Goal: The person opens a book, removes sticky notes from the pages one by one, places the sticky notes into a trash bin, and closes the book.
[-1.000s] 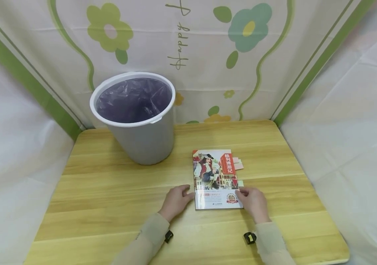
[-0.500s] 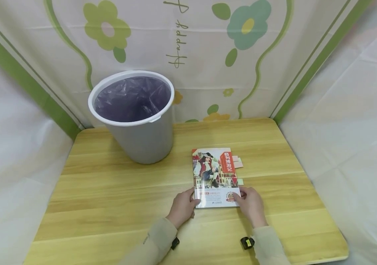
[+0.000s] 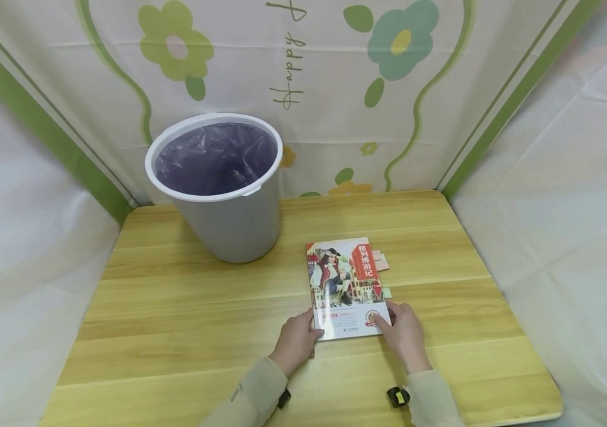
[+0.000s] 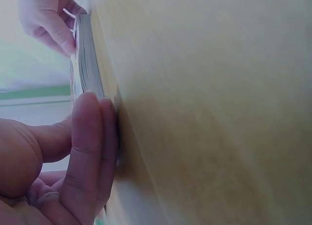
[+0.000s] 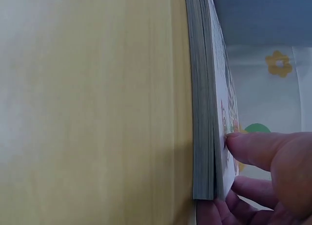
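Observation:
A paperback book (image 3: 340,290) with an illustrated cover lies face up on the wooden table, turned slightly. Pink and green sticky tabs (image 3: 381,261) stick out along its right side. My left hand (image 3: 296,339) grips the lower left corner, thumb on the cover and fingers at the side; in the left wrist view those fingers (image 4: 85,152) press against the book's edge. At the lower right, my right hand (image 3: 406,335) pinches the book, its thumb (image 5: 253,144) on the cover and the other fingers around the edge. The page block (image 5: 200,98) shows in the right wrist view.
A grey bin (image 3: 234,228) with a white rim and a purple liner bag stands at the back left of the table (image 3: 175,332). Behind it hangs a flowered curtain (image 3: 330,130). White sheets close off both sides.
My left hand has come in from beside the book and taken hold of its lower left corner. The right thumb has moved further onto the cover. The book has turned slightly.

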The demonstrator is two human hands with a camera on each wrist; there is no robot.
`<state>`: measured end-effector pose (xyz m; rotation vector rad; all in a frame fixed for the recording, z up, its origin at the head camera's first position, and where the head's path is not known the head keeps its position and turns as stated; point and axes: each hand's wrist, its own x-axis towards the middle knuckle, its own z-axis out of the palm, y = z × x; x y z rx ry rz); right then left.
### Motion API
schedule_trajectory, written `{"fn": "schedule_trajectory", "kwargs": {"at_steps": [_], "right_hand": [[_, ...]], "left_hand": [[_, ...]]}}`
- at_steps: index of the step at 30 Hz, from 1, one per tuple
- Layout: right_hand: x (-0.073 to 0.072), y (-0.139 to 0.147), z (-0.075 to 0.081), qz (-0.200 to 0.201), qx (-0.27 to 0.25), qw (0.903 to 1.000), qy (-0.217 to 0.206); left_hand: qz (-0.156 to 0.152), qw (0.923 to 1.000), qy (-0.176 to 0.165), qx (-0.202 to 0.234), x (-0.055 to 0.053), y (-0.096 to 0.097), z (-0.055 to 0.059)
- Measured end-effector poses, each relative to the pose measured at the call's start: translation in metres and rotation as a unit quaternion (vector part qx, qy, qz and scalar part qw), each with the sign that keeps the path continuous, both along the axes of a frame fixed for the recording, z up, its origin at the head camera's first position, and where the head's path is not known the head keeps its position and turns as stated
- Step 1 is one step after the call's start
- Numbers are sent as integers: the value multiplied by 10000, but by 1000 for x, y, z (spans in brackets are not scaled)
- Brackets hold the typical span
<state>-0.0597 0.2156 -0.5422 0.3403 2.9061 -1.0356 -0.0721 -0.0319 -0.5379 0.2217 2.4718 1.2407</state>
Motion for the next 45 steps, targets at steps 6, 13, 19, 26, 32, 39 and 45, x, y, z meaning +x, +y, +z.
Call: {"fn": "schedule_trajectory", "kwargs": {"at_steps": [6, 13, 19, 26, 32, 39, 45], "right_hand": [[6, -4, 4, -89, -9, 9996, 253], [13, -15, 18, -469, -696, 9932, 813], [18, -37, 29, -279, -1839, 9694, 1603], [18, -71, 22, 812, -1538, 9632, 2049], [15, -93, 16, 1812, -655, 9389, 2851], [18, -111, 18, 2231, 4, 9245, 3090], [24, -122, 19, 2617, 398, 9062, 3298]], "left_hand": [[-44, 10000, 77, -19, 2, -1, 0], [-112, 9999, -18, 40, 2, -2, 0], [-261, 9995, -186, 79, 1, -6, 0], [-176, 9988, -317, 336, -6, -29, 5], [440, 9981, 53, 428, -21, -70, 18], [1227, 9905, 34, 612, -31, -109, 31], [1642, 9823, -150, 894, -37, -123, 35]]}}
